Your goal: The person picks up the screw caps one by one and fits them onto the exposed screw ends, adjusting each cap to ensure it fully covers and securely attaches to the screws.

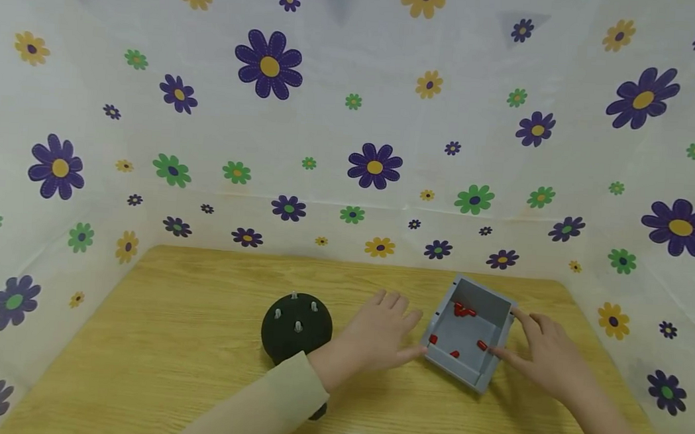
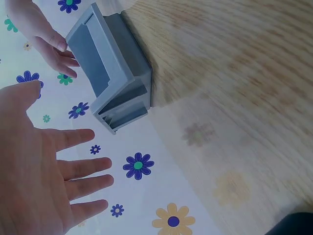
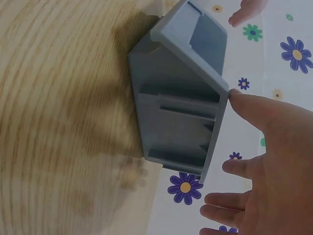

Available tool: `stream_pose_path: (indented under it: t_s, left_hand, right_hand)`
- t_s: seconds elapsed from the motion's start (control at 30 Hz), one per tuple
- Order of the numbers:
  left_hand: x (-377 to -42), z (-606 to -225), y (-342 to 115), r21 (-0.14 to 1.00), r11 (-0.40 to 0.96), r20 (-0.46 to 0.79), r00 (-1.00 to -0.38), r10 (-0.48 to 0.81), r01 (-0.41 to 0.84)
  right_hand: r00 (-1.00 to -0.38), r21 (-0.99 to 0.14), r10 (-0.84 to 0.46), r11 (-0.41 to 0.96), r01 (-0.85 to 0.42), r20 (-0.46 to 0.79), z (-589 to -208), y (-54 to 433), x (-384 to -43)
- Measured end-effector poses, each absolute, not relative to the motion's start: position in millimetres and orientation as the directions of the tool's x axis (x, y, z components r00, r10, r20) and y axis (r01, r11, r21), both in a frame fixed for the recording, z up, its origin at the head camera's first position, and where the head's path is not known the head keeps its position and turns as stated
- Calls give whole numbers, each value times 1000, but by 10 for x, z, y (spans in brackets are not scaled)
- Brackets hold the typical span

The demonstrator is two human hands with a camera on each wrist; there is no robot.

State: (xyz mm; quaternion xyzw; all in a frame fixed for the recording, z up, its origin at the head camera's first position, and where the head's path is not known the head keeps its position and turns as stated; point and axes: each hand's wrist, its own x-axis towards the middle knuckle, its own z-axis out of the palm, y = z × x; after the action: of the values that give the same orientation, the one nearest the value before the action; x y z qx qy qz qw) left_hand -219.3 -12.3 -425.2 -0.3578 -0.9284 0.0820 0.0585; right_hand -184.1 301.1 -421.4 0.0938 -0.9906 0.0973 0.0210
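Note:
A grey plastic bin [image 1: 458,331] stands at an angle on the table, right of the middle, with several small red pieces [image 1: 482,345] lying inside it. To its left is my left hand [image 1: 370,338], palm down, fingers straight, the thumb reaching toward the bin's near left corner; the left wrist view shows the fingers spread with nothing in them. My right hand [image 1: 553,362] is at the bin's right side, fingers extended. In the right wrist view its thumb tip meets the rim of the bin [image 3: 181,132], or nearly so; the other fingers hold nothing.
A dark dome [image 1: 283,342] with several small clear pegs [image 1: 297,326] on top sits left of the left hand, partly hidden by the forearm. A white flowered sheet [image 1: 329,123] walls in the back and both sides of the wooden table [image 1: 167,339].

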Motion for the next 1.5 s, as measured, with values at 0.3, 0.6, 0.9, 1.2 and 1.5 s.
stream_pose_path:
  t_s: [0.3, 0.6, 0.9, 1.2, 1.5]
  left_hand:
    - [-2206, -4272, 19, -206, 719, 48, -727, 684, 663]
    - [-2227, -4316, 106, -206, 715, 46, -723, 689, 668]
    - [-2234, -4345, 118, -215, 713, 20, -727, 687, 668]
    - [-2207, -4340, 92, -245, 707, 4, -728, 685, 664]
    - [-2191, -4384, 32, -268, 689, 11, -713, 701, 674]
  right_hand:
    - [-987, -192, -159, 968, -163, 35, -4260, 3054, -1797]
    - [-988, -232, -155, 961, -152, 7, -4271, 3038, -1772]
    - [-987, -233, -159, 959, -158, 15, -4337, 3061, -1779]
    - [-986, -249, -167, 954, -168, 23, -4327, 3041, -1771]
    - [-984, -256, -177, 951, -174, 11, -4331, 3027, -1771]
